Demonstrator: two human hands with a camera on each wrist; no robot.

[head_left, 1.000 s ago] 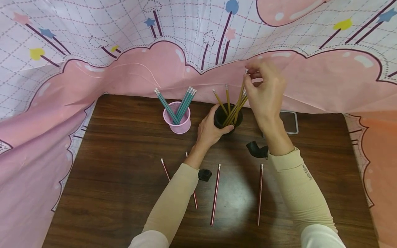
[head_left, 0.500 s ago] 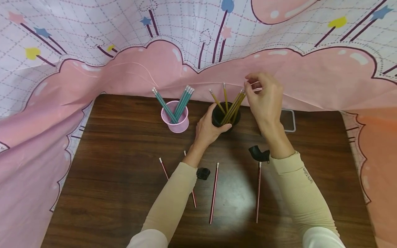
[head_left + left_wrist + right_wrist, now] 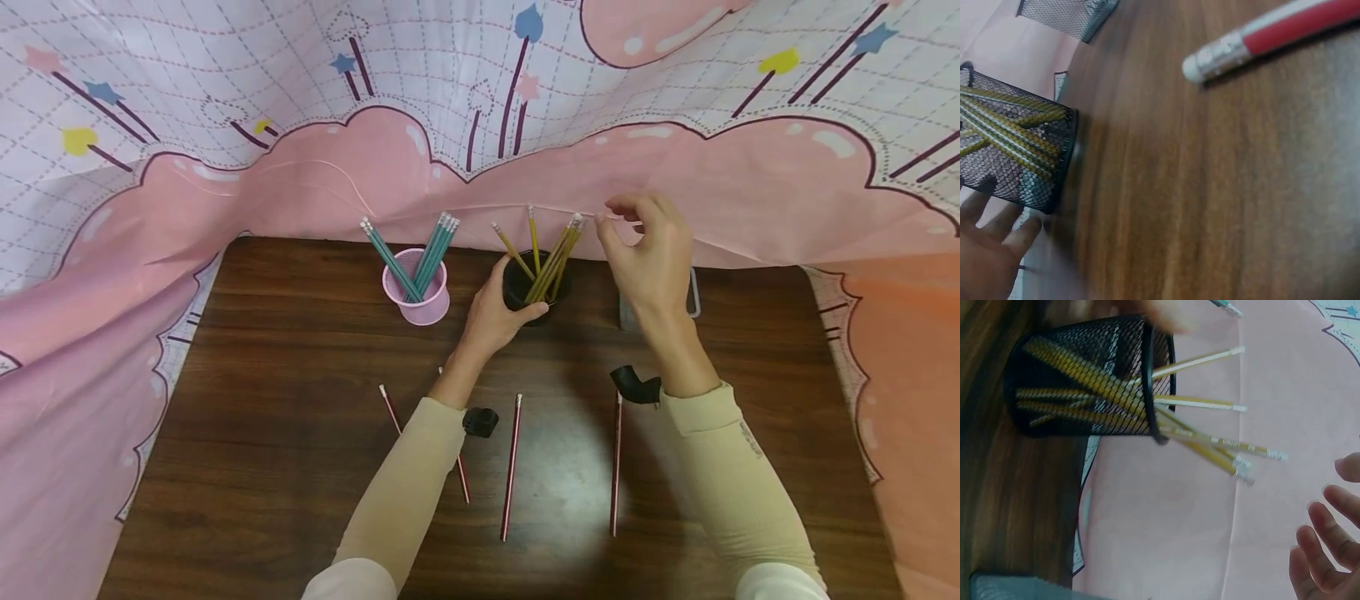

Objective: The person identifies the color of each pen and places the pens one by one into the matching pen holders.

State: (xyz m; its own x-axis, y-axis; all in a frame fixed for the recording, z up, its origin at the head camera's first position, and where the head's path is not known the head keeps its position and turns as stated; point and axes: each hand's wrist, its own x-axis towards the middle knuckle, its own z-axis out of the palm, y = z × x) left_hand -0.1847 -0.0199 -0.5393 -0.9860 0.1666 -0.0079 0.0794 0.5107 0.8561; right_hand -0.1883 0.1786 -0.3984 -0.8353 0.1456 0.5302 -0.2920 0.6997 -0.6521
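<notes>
While the left hand (image 3: 497,310) holds the black mesh cup (image 3: 517,286) clamped between thumb and fingers, the right hand (image 3: 652,260) hangs between two and three o'clock from it, thumb and fingertips apart, with nothing in them. The cup stands upright on the table (image 3: 285,375), and the yellow pencils (image 3: 554,260) lean inside it, eraser ends up, mostly toward one o'clock.

I judge the cup to be light and stiff, so it may tip easily; its wall below the rim is a good place to hold. The pencils seem light, rigid and a little slippery, and a pinch just under the eraser should be enough.

Farther out, a pink cup (image 3: 425,312) with teal pencils (image 3: 432,262) stands at nine o'clock, a grey container (image 3: 627,312) is partly hidden at three, and red pencils (image 3: 512,467) lie between five and eight.

One second ago, the right hand was pinching one yellow pencil by its top; now this pencil is released, and the left hand remains on the cup.
</notes>
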